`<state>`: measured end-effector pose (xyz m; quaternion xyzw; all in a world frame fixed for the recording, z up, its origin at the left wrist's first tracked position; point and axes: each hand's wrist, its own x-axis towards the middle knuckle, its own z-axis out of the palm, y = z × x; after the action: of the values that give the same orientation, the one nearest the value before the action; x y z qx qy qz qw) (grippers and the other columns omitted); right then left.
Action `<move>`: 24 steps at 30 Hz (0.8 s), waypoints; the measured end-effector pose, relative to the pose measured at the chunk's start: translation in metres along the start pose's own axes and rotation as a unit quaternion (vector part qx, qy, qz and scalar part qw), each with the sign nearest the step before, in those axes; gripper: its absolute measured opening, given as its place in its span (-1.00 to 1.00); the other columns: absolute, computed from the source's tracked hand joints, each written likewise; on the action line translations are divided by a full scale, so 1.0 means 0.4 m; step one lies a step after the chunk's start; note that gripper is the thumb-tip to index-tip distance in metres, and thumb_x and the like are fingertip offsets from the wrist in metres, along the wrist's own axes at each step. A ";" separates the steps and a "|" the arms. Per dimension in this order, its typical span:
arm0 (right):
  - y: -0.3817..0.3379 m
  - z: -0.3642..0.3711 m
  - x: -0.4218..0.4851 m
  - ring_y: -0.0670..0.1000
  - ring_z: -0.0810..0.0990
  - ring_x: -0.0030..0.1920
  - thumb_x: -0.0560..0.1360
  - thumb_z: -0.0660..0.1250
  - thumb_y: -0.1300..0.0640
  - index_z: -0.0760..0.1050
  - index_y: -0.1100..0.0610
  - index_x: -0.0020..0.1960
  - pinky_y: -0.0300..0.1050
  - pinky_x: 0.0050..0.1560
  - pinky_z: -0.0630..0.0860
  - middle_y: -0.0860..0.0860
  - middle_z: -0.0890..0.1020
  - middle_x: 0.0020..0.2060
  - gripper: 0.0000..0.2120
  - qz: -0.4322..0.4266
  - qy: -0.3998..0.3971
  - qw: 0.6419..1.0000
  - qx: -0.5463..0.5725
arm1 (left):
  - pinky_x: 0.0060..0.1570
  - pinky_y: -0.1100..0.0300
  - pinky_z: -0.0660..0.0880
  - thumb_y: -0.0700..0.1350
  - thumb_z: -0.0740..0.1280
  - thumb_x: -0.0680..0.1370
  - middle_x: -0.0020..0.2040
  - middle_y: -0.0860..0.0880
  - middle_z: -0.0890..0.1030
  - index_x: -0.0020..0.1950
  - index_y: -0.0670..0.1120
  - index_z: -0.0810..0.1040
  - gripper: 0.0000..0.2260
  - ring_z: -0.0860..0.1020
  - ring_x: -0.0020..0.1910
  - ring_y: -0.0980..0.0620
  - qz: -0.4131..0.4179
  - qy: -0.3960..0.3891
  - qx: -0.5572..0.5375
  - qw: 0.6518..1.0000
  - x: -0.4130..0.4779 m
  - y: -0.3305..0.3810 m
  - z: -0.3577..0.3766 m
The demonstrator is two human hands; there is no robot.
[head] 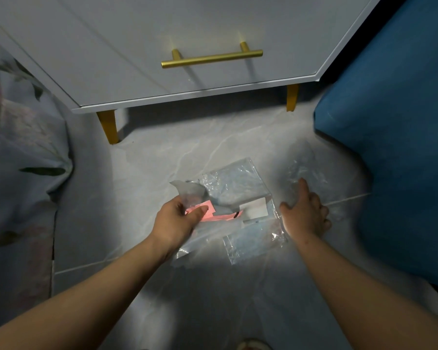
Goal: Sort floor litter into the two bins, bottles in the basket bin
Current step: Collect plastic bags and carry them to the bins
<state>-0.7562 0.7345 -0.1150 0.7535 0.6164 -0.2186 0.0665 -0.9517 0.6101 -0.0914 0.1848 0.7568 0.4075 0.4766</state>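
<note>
My left hand (176, 221) pinches a bundle of litter just above the floor: a clear plastic bag (234, 185), a torn grey-white wrapper (190, 192) and a pink paper (208, 213) with a white card (254, 210). Another clear bag (253, 245) hangs from the bundle's near side. My right hand (305, 210) reaches down onto a separate crumpled clear plastic film (305, 173) on the floor, index finger stretched out on it and the other fingers curled. No bottle or bin is in view.
A white cabinet (162, 79) with a gold handle (211, 58) and gold legs stands straight ahead. Blue fabric (395, 147) lies to the right, floral bedding (18, 147) to the left. The floor (162, 157) is pale marble tile.
</note>
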 end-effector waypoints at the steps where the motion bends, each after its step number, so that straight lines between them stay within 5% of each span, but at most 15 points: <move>1: 0.000 0.002 -0.005 0.21 0.27 0.34 0.51 0.22 0.04 -0.01 -0.14 0.50 0.12 0.30 0.20 0.06 0.25 0.43 -0.35 -0.007 0.007 1.000 -0.003 | -0.50 0.43 0.32 -0.20 0.37 0.50 -0.30 0.05 0.57 0.03 -0.10 0.57 -0.88 0.43 -0.58 0.28 0.001 -0.001 -0.002 1.000 -0.001 0.000 -0.002; 7: -0.001 0.008 -0.017 0.22 0.33 0.33 0.55 0.19 0.10 -0.01 -0.09 0.52 0.10 0.30 0.23 0.13 0.35 0.38 -0.38 -0.011 0.006 1.000 0.001 | -0.37 0.37 0.40 -0.21 0.36 0.51 -0.20 0.01 0.60 0.05 -0.11 0.57 -0.87 0.51 -0.40 0.22 0.001 0.017 -0.018 1.000 -0.009 0.004 -0.012; 11: 0.009 0.017 -0.022 0.24 0.40 0.28 0.54 0.20 0.11 0.17 -0.07 0.46 0.10 0.26 0.27 0.17 0.49 0.27 -0.49 0.018 0.009 0.999 0.045 | -0.28 0.32 0.41 -0.20 0.36 0.51 -0.15 0.00 0.61 0.07 -0.11 0.57 -0.86 0.51 -0.28 0.14 0.004 0.032 -0.018 0.999 -0.012 0.009 -0.025; 17: 0.010 0.018 -0.028 0.23 0.45 0.19 0.54 0.19 0.17 0.51 0.06 0.05 0.03 0.19 0.31 0.16 0.60 0.09 -0.84 0.033 0.021 0.994 0.102 | -0.12 0.25 0.46 -0.20 0.36 0.52 -0.10 0.01 0.62 0.06 -0.08 0.55 -0.86 0.56 -0.16 0.07 -0.003 0.042 -0.026 0.999 -0.019 0.015 -0.043; 24: -0.026 -0.003 -0.033 0.21 0.34 0.28 0.51 0.23 0.19 0.50 0.09 0.12 0.05 0.26 0.26 0.12 0.40 0.28 -0.79 0.035 0.074 0.985 0.152 | 0.01 0.12 0.49 -0.17 0.36 0.52 -0.08 -0.01 0.62 0.02 -0.02 0.53 -0.89 0.57 -0.12 -0.02 -0.011 0.041 -0.023 0.999 -0.019 0.014 -0.051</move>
<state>-0.7678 0.7253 -0.1068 0.7901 0.5524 -0.2511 -0.0870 -0.9666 0.5993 -0.0781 0.1485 0.7680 0.4270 0.4536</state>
